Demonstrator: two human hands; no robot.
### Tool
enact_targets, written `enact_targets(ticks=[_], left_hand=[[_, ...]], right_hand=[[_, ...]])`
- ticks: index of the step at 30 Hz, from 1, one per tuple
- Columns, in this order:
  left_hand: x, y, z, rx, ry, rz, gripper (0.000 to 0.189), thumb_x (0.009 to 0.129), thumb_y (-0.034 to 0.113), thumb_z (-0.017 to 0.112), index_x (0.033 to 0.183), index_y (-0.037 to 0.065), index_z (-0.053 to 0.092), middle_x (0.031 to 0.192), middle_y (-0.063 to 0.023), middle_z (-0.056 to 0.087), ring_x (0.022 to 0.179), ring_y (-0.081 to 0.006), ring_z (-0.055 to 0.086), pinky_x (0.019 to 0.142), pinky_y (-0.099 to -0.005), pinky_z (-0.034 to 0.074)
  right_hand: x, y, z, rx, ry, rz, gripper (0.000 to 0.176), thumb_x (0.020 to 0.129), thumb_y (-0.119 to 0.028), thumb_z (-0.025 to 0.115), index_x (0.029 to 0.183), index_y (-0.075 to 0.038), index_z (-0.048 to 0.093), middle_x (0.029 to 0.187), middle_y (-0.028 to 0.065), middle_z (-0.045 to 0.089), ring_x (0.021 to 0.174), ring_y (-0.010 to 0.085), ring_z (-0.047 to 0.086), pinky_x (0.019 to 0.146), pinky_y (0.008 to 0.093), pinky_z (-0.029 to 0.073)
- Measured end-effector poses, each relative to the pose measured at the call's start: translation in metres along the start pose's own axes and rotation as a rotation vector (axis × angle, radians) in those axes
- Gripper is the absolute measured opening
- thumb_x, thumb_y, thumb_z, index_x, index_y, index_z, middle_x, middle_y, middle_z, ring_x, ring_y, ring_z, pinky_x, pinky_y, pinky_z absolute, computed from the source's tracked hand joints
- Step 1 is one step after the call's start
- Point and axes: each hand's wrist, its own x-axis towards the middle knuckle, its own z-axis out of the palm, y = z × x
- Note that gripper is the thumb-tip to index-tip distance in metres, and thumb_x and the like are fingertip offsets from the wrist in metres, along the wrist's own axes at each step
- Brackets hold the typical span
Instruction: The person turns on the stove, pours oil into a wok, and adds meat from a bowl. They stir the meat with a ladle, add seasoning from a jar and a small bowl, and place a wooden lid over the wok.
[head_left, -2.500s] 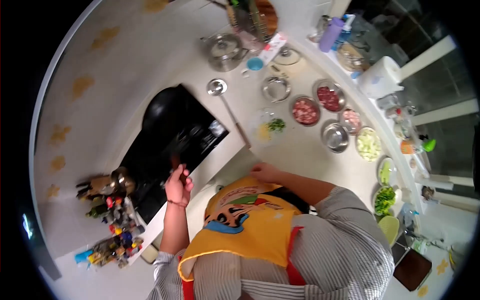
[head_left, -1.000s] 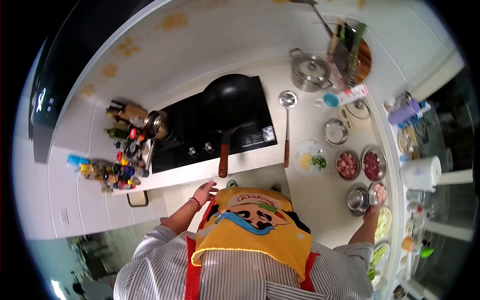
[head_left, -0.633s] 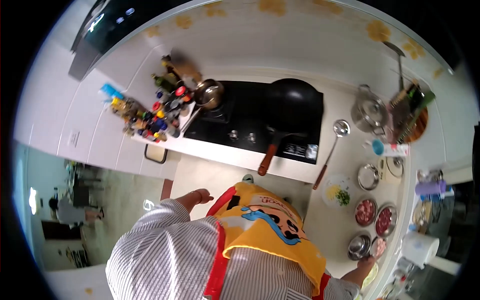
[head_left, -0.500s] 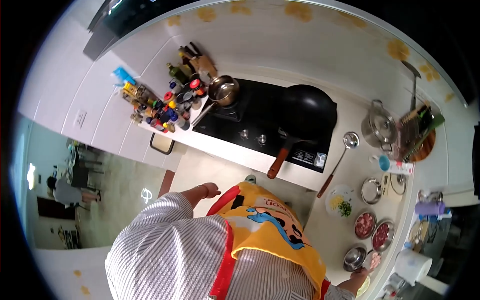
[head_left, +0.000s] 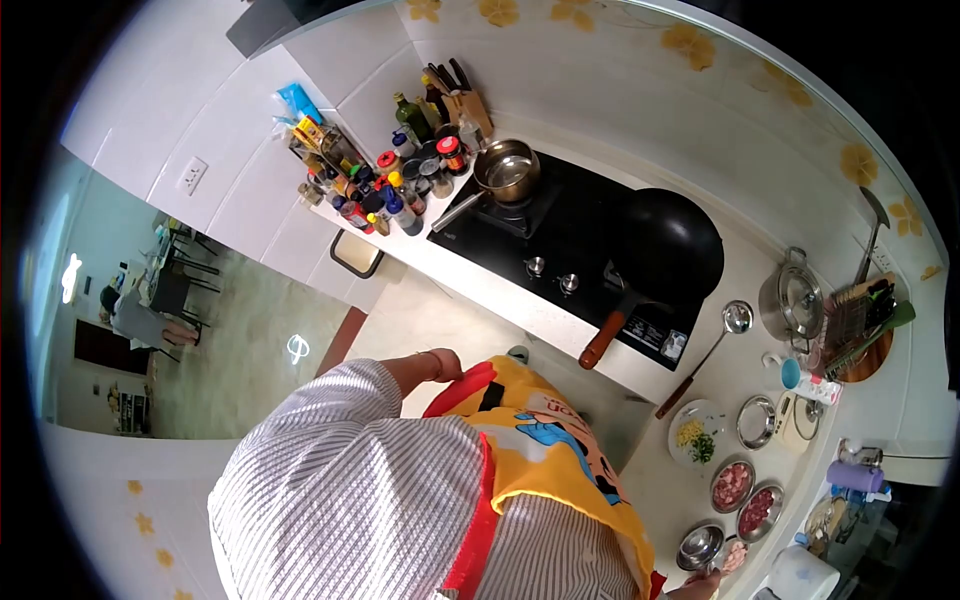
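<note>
At the lower right edge my right hand [head_left: 703, 583] has its fingers closed at the near rim of a small bowl of pale pink meat [head_left: 734, 553]; part of the hand is cut off by the frame. An empty steel bowl [head_left: 699, 547] stands just beside it. Beyond are two steel bowls, one of pink meat pieces [head_left: 733, 484] and one of darker red meat [head_left: 760, 511]. My left hand [head_left: 442, 366] hangs beside the yellow apron [head_left: 540, 430], fingers curled, with nothing seen in it.
A black wok [head_left: 667, 245] and a steel saucepan [head_left: 507, 170] sit on the cooktop [head_left: 570, 225]. Along the right counter are a ladle [head_left: 737, 318], a plate of chopped garnish [head_left: 695, 432] and a lidded pot [head_left: 791, 300]. Bottles and jars [head_left: 400, 175] crowd the left corner. Another person [head_left: 145, 320] sits far left.
The head view has turned, shifting the counter and cooktop right and down. My left hand has come closer to the apron. My right hand stays by the small meat bowl.
</note>
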Motion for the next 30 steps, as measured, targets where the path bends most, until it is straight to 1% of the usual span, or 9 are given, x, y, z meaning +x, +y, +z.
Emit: enact_targets(ticks=[3, 5, 7, 10, 12, 14, 21, 28, 30], left_hand=[[-0.007, -0.003, -0.01, 0.017, -0.018, -0.035, 0.053, 0.085, 0.055, 0.066, 0.1, 0.006, 0.08, 0.11, -0.0206, 0.074, 0.108, -0.035, 0.069, 0.096, -0.0443, 0.052], [0.021, -0.029, 0.008, 0.102, 0.01, 0.01, 0.052, 0.089, 0.053, 0.062, 0.102, 0.005, 0.079, 0.112, -0.0207, 0.074, 0.11, -0.0358, 0.068, 0.098, -0.0447, 0.051], [0.034, -0.041, 0.013, 0.073, -0.006, 0.052, 0.052, 0.091, 0.051, 0.059, 0.105, 0.005, 0.078, 0.114, -0.0209, 0.073, 0.112, -0.036, 0.067, 0.099, -0.0446, 0.051], [0.051, -0.068, 0.018, 0.006, 0.0, 0.068, 0.05, 0.093, 0.049, 0.056, 0.106, 0.005, 0.078, 0.115, -0.0213, 0.073, 0.112, -0.0366, 0.067, 0.098, -0.045, 0.05], [0.053, -0.07, 0.006, -0.136, -0.008, -0.026, 0.05, 0.094, 0.05, 0.056, 0.11, 0.008, 0.077, 0.115, -0.0196, 0.074, 0.111, -0.0338, 0.068, 0.099, -0.0433, 0.051], [0.028, -0.079, -0.009, -0.272, 0.052, -0.009, 0.05, 0.094, 0.051, 0.058, 0.114, 0.009, 0.076, 0.116, -0.0178, 0.074, 0.11, -0.0317, 0.069, 0.1, -0.0412, 0.051], [0.055, -0.218, 0.016, -0.496, -0.041, 0.074, 0.051, 0.095, 0.044, 0.062, 0.132, 0.01, 0.069, 0.125, -0.0184, 0.071, 0.114, -0.0275, 0.07, 0.103, -0.0368, 0.053], [0.061, -0.334, 0.03, -1.78, -0.518, -0.109, 0.061, 0.096, 0.013, 0.072, 0.147, -0.002, 0.042, 0.146, -0.0204, 0.057, 0.127, -0.0289, 0.061, 0.104, -0.0386, 0.055], [0.068, -0.341, 0.017, -1.215, -0.396, -0.034, 0.045, 0.096, 0.012, 0.072, 0.135, -0.004, 0.054, 0.13, -0.0183, 0.067, 0.114, -0.0256, 0.069, 0.098, -0.0355, 0.058]], right_hand=[[0.037, 0.01, -0.017, -1.136, 0.26, -0.97, 0.026, 0.096, -0.016, 0.057, 0.114, -0.002, 0.069, 0.086, 0.0022, 0.072, 0.065, 0.0128, 0.065, 0.057, 0.026, 0.052], [-0.068, -0.123, 0.085, -0.609, 0.453, -0.13, 0.038, 0.094, -0.01, 0.066, 0.128, 0.006, 0.064, 0.106, 0.0139, 0.075, 0.095, 0.0297, 0.072, 0.084, 0.0403, 0.058], [-0.068, -0.119, 0.134, -0.689, 0.503, -0.565, 0.034, 0.094, -0.025, 0.068, 0.11, 0.005, 0.07, 0.107, 0.0202, 0.072, 0.097, 0.0308, 0.068, 0.091, 0.0407, 0.053], [-0.166, -0.124, 0.286, -0.368, -0.308, -0.792, 0.017, 0.1, -0.011, 0.061, 0.114, -0.004, 0.067, 0.115, 0.009, 0.069, 0.101, 0.0222, 0.065, 0.093, 0.0333, 0.052], [-0.263, -0.11, 0.38, -0.157, -0.78, -0.228, 0.031, 0.1, -0.011, 0.058, 0.13, -0.006, 0.063, 0.122, 0.0051, 0.067, 0.11, 0.0192, 0.063, 0.095, 0.0312, 0.05], [-0.358, -0.106, 0.44, -0.606, -1.159, -0.392, 0.038, 0.105, -0.021, 0.056, 0.138, -0.003, 0.059, 0.129, 0.0076, 0.064, 0.116, 0.0193, 0.06, 0.099, 0.0346, 0.048], [-0.486, -0.088, 0.533, -0.707, -1.241, 0.085, 0.035, 0.109, -0.021, 0.055, 0.136, -0.001, 0.06, 0.128, 0.0043, 0.066, 0.113, 0.014, 0.06, 0.1, 0.0293, 0.048], [-0.516, -0.077, 0.589, -0.472, -1.508, 0.059, 0.02, 0.096, 0.005, 0.064, 0.116, 0.0, 0.067, 0.115, 0.0064, 0.07, 0.106, 0.0139, 0.065, 0.095, 0.0287, 0.053], [-0.522, -0.077, 0.597, -0.573, -1.502, 0.119, 0.023, 0.092, 0.008, 0.065, 0.112, -0.002, 0.068, 0.109, 0.0055, 0.071, 0.102, 0.0137, 0.067, 0.092, 0.0292, 0.055]])
